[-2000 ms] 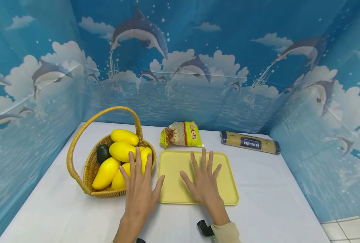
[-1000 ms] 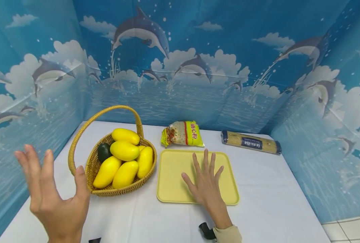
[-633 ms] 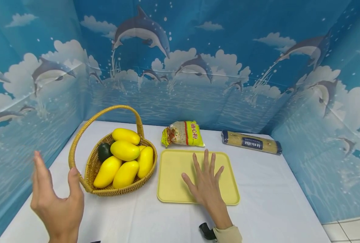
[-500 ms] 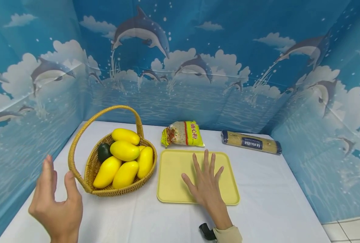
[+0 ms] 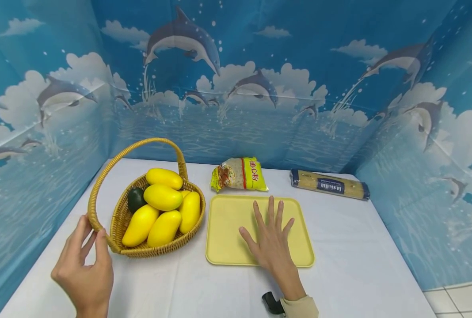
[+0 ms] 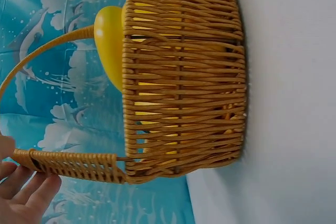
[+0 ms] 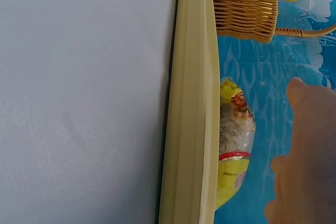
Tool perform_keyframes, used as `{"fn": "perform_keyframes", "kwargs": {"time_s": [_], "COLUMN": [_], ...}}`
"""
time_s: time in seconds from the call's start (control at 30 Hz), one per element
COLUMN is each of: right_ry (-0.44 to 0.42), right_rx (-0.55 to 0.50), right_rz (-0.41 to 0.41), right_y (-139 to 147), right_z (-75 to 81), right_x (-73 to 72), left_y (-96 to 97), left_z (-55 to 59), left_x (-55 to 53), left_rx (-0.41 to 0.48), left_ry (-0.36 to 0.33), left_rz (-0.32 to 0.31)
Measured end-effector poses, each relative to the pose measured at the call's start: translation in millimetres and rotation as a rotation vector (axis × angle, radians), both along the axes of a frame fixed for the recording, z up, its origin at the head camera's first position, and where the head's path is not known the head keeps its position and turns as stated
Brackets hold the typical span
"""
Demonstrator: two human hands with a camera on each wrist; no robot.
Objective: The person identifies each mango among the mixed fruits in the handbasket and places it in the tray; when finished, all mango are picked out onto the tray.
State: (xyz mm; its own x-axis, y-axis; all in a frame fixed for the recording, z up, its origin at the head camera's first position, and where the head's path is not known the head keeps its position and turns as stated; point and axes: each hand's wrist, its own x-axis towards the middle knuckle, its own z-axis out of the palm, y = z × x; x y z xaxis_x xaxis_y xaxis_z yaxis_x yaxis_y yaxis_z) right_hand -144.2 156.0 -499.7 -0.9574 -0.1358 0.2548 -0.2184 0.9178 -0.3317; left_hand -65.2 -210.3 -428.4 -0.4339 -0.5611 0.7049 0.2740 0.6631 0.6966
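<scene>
At the left of the head view stands a wicker basket [image 5: 156, 251] with an arched handle [image 5: 94, 198], full of yellow mangoes [image 5: 162, 197] and one dark green fruit [image 5: 135, 199]. My left hand [image 5: 85, 269] has the lower left part of the handle between its thumb and fingers; the left wrist view shows the fingertips [image 6: 42, 190] against the handle's side. The right hand [image 5: 273, 249], fingers spread and straight, hovers over a yellow tray [image 5: 228, 247] and holds nothing. From the right wrist, the hand [image 7: 310, 150] appears above the tray's edge [image 7: 191, 108].
Behind the tray lies a yellow bag of macaroni [image 5: 239, 174]. Further right is a long pack of spaghetti [image 5: 329, 184]. Everything rests on a white cloth-covered table [image 5: 355, 256], enclosed by a blue dolphin-print curtain [image 5: 236, 128].
The left hand rose from in front of the basket and tray, swung left, then came down and right to the basket handle. The right hand and the basket have stayed put.
</scene>
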Motion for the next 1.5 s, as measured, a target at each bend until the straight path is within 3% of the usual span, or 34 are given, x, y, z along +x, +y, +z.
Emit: {"fn": "perform_keyframes", "kwargs": {"time_s": [0.3,0.57,0.77,0.9,1.07,1.3,1.5], "right_ry": [0.031,0.023,0.125,0.219,0.252,0.164,0.066], "right_rx": [0.007,0.015,-0.064,-0.23,-0.397,-0.542,-0.576], "right_rz": [-0.001,0.002,0.038,0.129,0.266,0.411,0.614], "right_y": [-0.4,-1.0,-4.9,-8.6,-16.0,-35.7,-61.9], "right_z": [0.0,0.5,13.1,35.1,62.2,89.8,104.5], "right_x": [0.1,-1.1,-7.6,-16.0,-27.9,-40.2,-53.3], "left_y": [-7.1,-7.7,-8.7,-9.8,-9.7,-5.9,-4.4], "left_z": [-14.6,-23.8,-28.0,-28.7,-27.8,-28.7,-31.2], "left_x": [1.8,1.4,1.1,0.4,0.0,0.2,0.4], "left_rx": [0.023,0.078,0.088,0.082,0.082,0.103,0.114], "left_ry": [-0.119,-0.145,-0.149,-0.133,-0.136,-0.172,-0.166], "left_rz": [-0.051,-0.06,-0.073,-0.075,-0.073,-0.065,-0.06]}}
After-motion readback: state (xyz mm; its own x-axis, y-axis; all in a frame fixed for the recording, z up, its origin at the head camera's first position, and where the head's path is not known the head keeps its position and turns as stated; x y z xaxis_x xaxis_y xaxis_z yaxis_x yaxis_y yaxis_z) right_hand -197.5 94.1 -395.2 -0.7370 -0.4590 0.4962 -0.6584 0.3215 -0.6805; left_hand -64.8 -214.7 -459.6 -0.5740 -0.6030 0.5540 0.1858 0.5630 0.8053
